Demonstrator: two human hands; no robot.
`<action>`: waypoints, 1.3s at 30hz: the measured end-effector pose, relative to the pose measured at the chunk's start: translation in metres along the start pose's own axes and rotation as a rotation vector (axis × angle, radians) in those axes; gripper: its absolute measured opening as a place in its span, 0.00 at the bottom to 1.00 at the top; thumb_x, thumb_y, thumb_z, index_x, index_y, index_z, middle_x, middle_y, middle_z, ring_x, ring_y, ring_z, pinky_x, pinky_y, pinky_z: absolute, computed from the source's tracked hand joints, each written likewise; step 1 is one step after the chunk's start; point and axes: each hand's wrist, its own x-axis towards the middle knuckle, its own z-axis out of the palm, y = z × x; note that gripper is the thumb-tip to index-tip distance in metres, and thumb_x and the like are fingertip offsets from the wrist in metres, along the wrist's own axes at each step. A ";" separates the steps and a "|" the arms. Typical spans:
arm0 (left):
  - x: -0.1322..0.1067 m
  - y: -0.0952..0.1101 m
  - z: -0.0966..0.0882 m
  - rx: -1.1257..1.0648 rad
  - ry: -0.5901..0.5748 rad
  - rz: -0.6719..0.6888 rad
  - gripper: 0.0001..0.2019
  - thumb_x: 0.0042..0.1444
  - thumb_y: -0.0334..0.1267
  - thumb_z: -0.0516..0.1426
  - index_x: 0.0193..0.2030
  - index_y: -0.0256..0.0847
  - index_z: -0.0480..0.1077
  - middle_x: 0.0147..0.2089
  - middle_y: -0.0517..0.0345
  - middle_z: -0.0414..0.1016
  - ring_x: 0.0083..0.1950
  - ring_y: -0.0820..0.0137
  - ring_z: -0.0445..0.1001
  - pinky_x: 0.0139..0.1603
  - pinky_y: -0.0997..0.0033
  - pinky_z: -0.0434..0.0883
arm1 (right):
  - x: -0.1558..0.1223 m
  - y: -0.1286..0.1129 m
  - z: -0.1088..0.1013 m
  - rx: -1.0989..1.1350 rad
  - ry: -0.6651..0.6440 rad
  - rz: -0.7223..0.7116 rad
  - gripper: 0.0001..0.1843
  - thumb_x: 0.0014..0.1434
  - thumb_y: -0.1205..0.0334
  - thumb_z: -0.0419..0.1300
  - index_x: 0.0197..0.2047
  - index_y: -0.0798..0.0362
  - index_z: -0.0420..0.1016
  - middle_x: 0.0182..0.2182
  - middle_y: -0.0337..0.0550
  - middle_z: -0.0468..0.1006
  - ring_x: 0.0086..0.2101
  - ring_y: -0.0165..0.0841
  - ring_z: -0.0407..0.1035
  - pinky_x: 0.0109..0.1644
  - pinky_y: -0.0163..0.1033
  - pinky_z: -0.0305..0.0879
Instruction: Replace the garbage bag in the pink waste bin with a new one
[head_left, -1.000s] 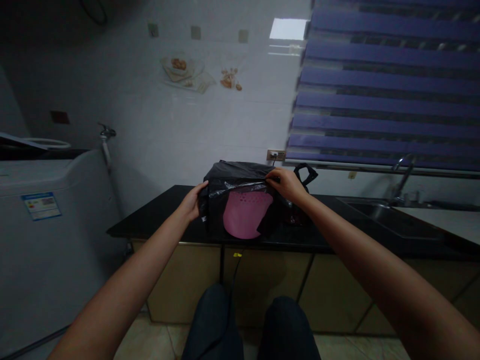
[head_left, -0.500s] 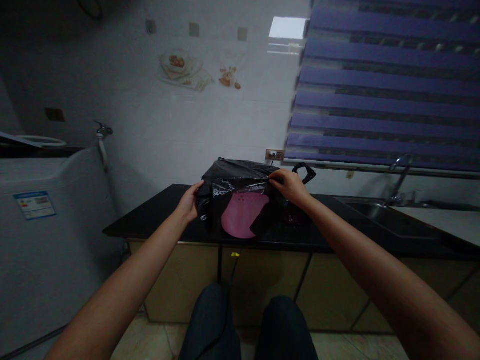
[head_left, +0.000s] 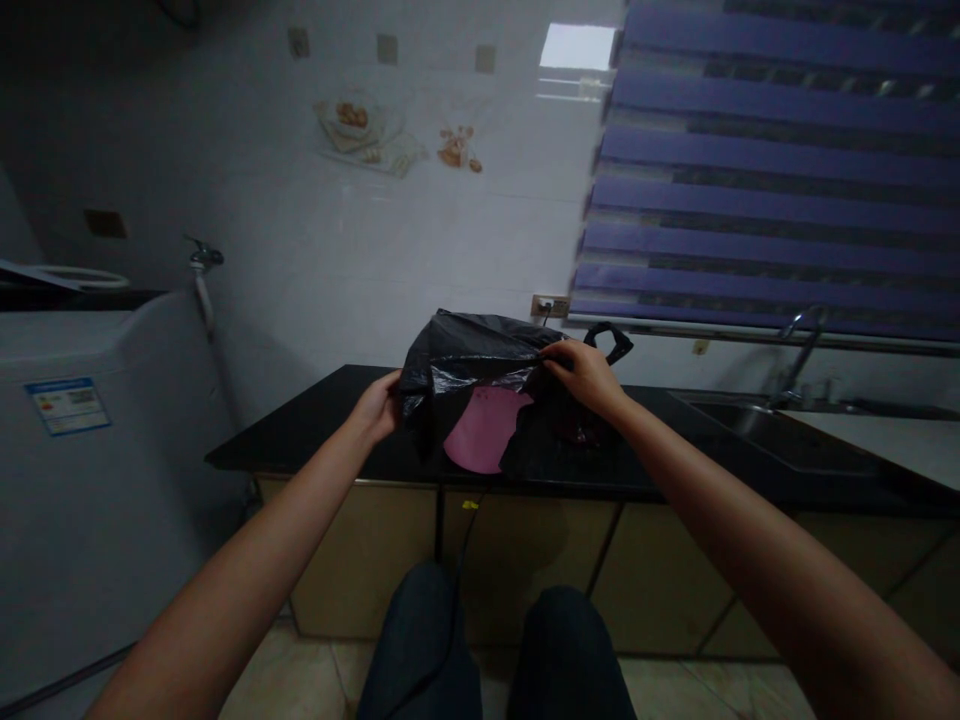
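Note:
A black plastic bag (head_left: 487,340) is stretched between my two hands above the dark countertop. My left hand (head_left: 379,407) grips its left edge, fingers partly hidden behind the plastic. With thumb and fingers pinched, my right hand (head_left: 583,372) holds the bag's upper right part. Below the bag's edge a flat pink thing (head_left: 484,430) with small holes near its top shows on the counter, perhaps a cutting board; the bag covers its upper end and right side. Behind my right hand a black loop (head_left: 611,343) sticks up.
The black countertop (head_left: 300,430) runs across, with a sink and tap (head_left: 795,370) at right. A white appliance (head_left: 67,500) stands at left. A cable with a yellow tag (head_left: 470,505) hangs at the counter's front. A wall socket (head_left: 550,306) is behind.
The bag's left side has shifted and opened slightly with my left hand. Its lower right flap now covers a little more of the pink thing. My right hand stays nearly in place.

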 end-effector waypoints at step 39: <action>0.008 -0.008 -0.014 -0.009 -0.113 0.081 0.05 0.48 0.24 0.56 0.27 0.33 0.73 0.24 0.55 0.75 0.24 0.72 0.72 0.30 0.74 0.70 | -0.024 0.023 -0.001 0.004 0.031 0.096 0.16 0.54 0.67 0.58 0.48 0.53 0.75 0.41 0.46 0.78 0.41 0.37 0.72 0.47 0.44 0.68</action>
